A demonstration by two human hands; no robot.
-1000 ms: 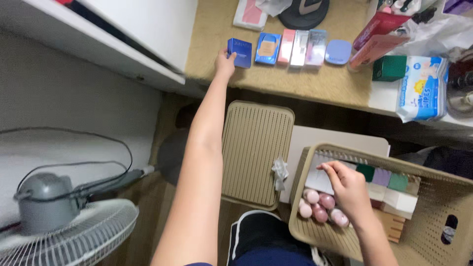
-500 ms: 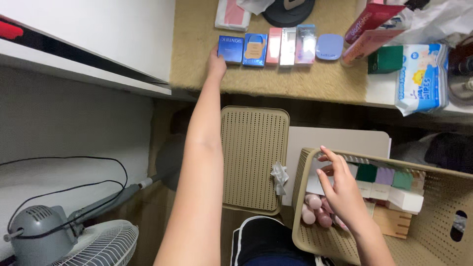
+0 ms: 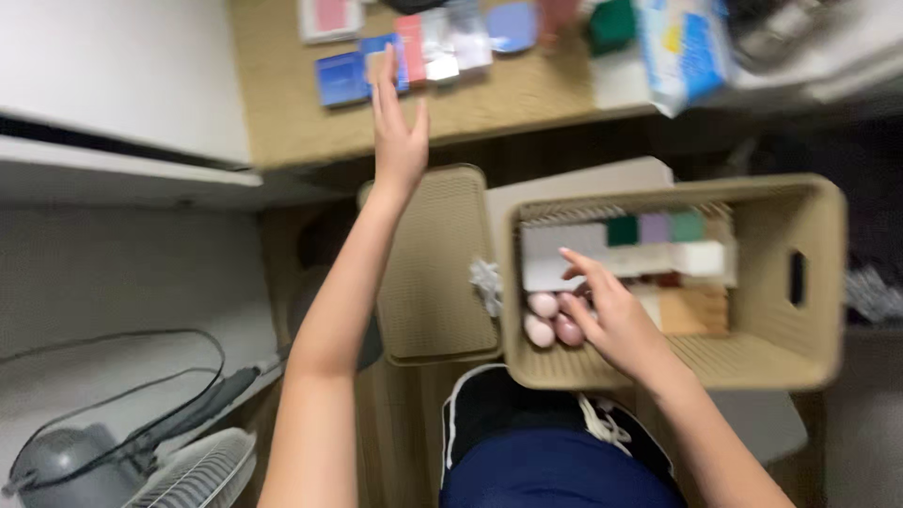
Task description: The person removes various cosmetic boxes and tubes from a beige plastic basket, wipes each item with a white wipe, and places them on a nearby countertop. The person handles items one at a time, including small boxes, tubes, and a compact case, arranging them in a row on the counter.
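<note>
Beige plastic basket (image 3: 809, 348), slotted and square-cornered, rests on the person's lap; inside it lie smooth pink egg-shaped sponges (image 3: 550, 318) and flat pastel blocks. Right hand (image 3: 611, 315) reaches among them, its grip loose, clasping nothing clearly. Left hand (image 3: 397, 132) stretches flat, grip released, over small glossy boxes (image 3: 343, 77) on the tan bench (image 3: 508, 99).

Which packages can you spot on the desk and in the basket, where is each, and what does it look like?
Blue flat box: desk, beside the left hand; square.
Pink slim packet: desk row; upright rectangle.
Blue and white soft pack: desk's right edge; bulky, blurred.
White long box: in the beige basket, by the right hand.
Green small box: basket's far side.
</note>
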